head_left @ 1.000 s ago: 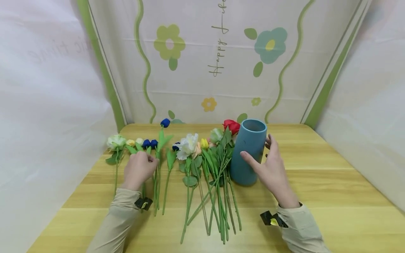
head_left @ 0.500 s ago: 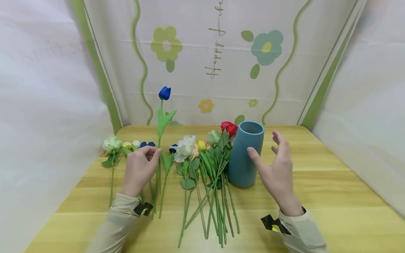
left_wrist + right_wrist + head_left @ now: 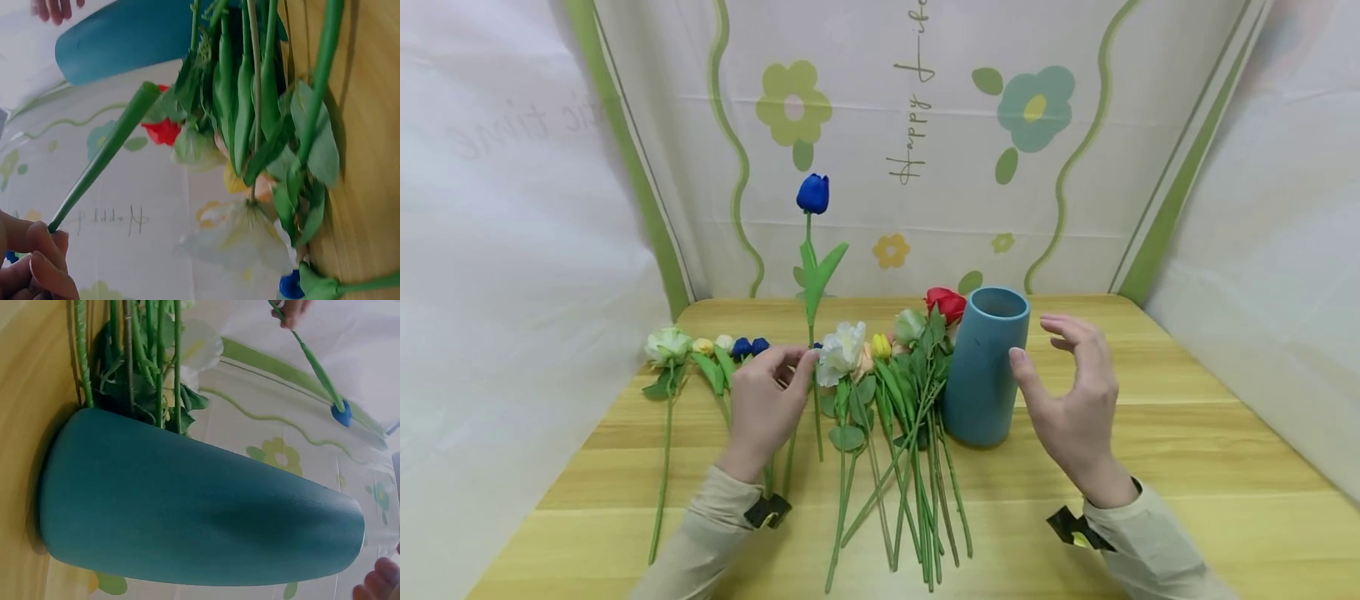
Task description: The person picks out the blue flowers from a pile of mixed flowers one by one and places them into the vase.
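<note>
My left hand (image 3: 771, 404) pinches the green stem of a blue tulip (image 3: 813, 194) between thumb and fingers. The tulip stands upright, its bloom and leaves well above the table; in the left wrist view its stem end points back toward the camera. Right of the flowers stands a blue vase (image 3: 987, 367), upright, its mouth facing up. Close beside the vase my right hand (image 3: 1075, 404) is held with fingers and thumb spread in a loose curve, holding nothing. In the right wrist view the vase fills the middle, with fingertips (image 3: 381, 581) near its rim.
On the wooden table (image 3: 1187, 467) lie several flowers: a white bloom (image 3: 841, 353), a yellow tulip (image 3: 881, 346), a red rose (image 3: 945, 305) and crossing green stems (image 3: 917, 483) left of the vase. A pale green rose (image 3: 667, 345) lies at far left. Printed cloth walls surround the table.
My left hand has lifted the blue tulip from the table and carried it up and to the right. My right hand has drawn back rightward from the vase, which stays in place.
</note>
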Demonstrator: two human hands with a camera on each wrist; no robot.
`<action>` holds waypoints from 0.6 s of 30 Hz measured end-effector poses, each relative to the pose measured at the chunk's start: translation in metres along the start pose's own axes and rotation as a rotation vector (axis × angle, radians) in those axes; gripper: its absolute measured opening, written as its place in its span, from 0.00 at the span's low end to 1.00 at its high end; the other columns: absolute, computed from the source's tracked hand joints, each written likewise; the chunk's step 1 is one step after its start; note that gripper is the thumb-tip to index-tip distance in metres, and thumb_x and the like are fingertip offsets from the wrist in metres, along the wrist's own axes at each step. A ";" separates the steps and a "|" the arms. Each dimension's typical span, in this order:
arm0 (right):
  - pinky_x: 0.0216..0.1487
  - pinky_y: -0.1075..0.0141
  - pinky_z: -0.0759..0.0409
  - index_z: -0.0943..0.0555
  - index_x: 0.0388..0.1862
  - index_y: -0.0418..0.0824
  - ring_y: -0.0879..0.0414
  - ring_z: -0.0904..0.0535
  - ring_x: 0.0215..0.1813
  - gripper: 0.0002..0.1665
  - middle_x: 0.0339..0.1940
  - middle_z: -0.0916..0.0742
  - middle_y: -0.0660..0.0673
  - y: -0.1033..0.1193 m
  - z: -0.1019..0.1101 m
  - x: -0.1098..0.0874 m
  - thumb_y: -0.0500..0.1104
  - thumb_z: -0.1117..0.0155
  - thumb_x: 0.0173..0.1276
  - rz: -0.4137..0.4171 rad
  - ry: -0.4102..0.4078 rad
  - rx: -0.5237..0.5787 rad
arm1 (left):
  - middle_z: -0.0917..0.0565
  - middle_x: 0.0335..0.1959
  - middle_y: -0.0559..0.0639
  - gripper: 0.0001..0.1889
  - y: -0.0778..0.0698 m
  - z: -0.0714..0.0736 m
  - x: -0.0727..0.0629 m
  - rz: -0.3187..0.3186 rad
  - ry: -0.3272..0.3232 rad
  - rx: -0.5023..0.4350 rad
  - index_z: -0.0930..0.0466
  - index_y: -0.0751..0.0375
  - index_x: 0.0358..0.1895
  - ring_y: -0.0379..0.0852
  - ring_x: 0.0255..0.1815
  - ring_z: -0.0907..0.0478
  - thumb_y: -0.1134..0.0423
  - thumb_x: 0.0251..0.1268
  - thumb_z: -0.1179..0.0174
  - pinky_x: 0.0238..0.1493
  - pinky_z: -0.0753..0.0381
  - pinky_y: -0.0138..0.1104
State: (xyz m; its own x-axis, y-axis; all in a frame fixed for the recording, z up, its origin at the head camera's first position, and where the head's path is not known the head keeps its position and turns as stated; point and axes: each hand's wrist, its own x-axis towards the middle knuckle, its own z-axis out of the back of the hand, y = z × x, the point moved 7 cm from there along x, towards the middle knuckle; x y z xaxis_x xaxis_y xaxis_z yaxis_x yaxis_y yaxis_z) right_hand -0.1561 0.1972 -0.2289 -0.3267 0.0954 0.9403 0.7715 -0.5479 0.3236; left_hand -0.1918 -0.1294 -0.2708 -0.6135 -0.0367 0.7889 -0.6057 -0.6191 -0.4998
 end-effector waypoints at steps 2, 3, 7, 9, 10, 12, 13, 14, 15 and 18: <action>0.51 0.64 0.29 0.23 0.44 0.20 0.38 0.24 0.46 0.28 0.44 0.18 0.28 0.011 0.001 0.004 0.49 0.36 0.66 0.062 -0.044 0.016 | 0.16 0.26 0.51 0.03 -0.007 -0.007 -0.001 -0.025 -0.002 -0.036 0.15 0.67 0.35 0.39 0.21 0.24 0.69 0.64 0.34 0.22 0.25 0.28; 0.49 0.64 0.29 0.23 0.42 0.20 0.38 0.24 0.43 0.29 0.41 0.18 0.28 0.014 0.000 0.004 0.50 0.37 0.67 0.099 -0.068 0.023 | 0.16 0.26 0.50 0.03 -0.010 -0.010 -0.001 -0.036 -0.003 -0.056 0.15 0.67 0.36 0.39 0.21 0.24 0.69 0.65 0.35 0.22 0.25 0.28; 0.39 0.65 0.28 0.22 0.33 0.23 0.40 0.26 0.30 0.25 0.31 0.18 0.30 0.033 -0.007 0.003 0.48 0.38 0.70 0.301 -0.122 0.075 | 0.17 0.26 0.49 0.02 -0.022 -0.019 -0.003 -0.067 0.003 -0.131 0.15 0.66 0.36 0.39 0.20 0.25 0.70 0.65 0.36 0.20 0.26 0.27; 0.34 0.65 0.27 0.22 0.29 0.25 0.43 0.26 0.26 0.22 0.27 0.18 0.33 0.041 -0.013 -0.002 0.46 0.39 0.70 0.409 -0.101 0.107 | 0.17 0.26 0.49 0.02 -0.027 -0.022 -0.004 -0.065 0.009 -0.168 0.15 0.66 0.37 0.39 0.19 0.26 0.71 0.65 0.36 0.19 0.26 0.28; 0.32 0.64 0.26 0.22 0.27 0.26 0.44 0.26 0.25 0.21 0.25 0.18 0.35 0.044 -0.018 -0.005 0.44 0.39 0.70 0.452 -0.077 0.129 | 0.17 0.27 0.48 0.02 -0.029 -0.022 -0.004 -0.061 0.012 -0.184 0.15 0.66 0.37 0.39 0.19 0.26 0.71 0.65 0.36 0.18 0.27 0.28; 0.30 0.63 0.25 0.22 0.27 0.27 0.47 0.25 0.25 0.19 0.25 0.19 0.38 0.048 -0.026 -0.010 0.43 0.40 0.70 0.513 -0.005 0.168 | 0.17 0.27 0.47 0.02 -0.034 -0.024 -0.004 -0.048 0.020 -0.230 0.15 0.65 0.38 0.39 0.17 0.27 0.70 0.66 0.36 0.17 0.28 0.29; 0.29 0.63 0.25 0.22 0.27 0.27 0.47 0.25 0.25 0.18 0.25 0.19 0.39 0.049 -0.031 -0.013 0.43 0.40 0.70 0.528 0.035 0.189 | 0.18 0.26 0.47 0.03 -0.036 -0.025 -0.004 -0.040 0.025 -0.251 0.15 0.65 0.39 0.39 0.17 0.28 0.70 0.66 0.36 0.16 0.29 0.29; 0.29 0.62 0.25 0.22 0.28 0.27 0.48 0.24 0.26 0.18 0.26 0.18 0.39 0.049 -0.035 -0.016 0.43 0.40 0.71 0.534 0.078 0.210 | 0.18 0.26 0.46 0.03 -0.039 -0.027 -0.004 -0.029 0.031 -0.269 0.15 0.64 0.39 0.39 0.16 0.29 0.69 0.67 0.37 0.15 0.30 0.29; 0.29 0.62 0.25 0.22 0.29 0.28 0.49 0.24 0.27 0.17 0.27 0.18 0.40 0.048 -0.039 -0.019 0.43 0.40 0.71 0.531 0.121 0.226 | 0.19 0.25 0.46 0.03 -0.041 -0.028 -0.004 -0.019 0.039 -0.290 0.15 0.63 0.40 0.39 0.16 0.29 0.69 0.67 0.37 0.15 0.30 0.30; 0.31 0.65 0.25 0.21 0.34 0.29 0.51 0.24 0.31 0.16 0.32 0.18 0.41 0.044 -0.052 -0.028 0.44 0.40 0.72 0.480 0.261 0.249 | 0.21 0.23 0.45 0.04 -0.049 -0.035 -0.004 0.013 0.074 -0.354 0.15 0.62 0.42 0.40 0.15 0.29 0.67 0.69 0.38 0.15 0.30 0.30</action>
State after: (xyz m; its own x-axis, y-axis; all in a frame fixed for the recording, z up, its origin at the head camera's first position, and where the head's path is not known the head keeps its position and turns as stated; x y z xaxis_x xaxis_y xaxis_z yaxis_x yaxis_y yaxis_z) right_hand -0.1412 0.1272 -0.2461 -0.0086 -0.3391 0.9407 0.9605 -0.2646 -0.0866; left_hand -0.1774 -0.0715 -0.2625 -0.6498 0.0221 0.7597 -0.7274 -0.3082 -0.6132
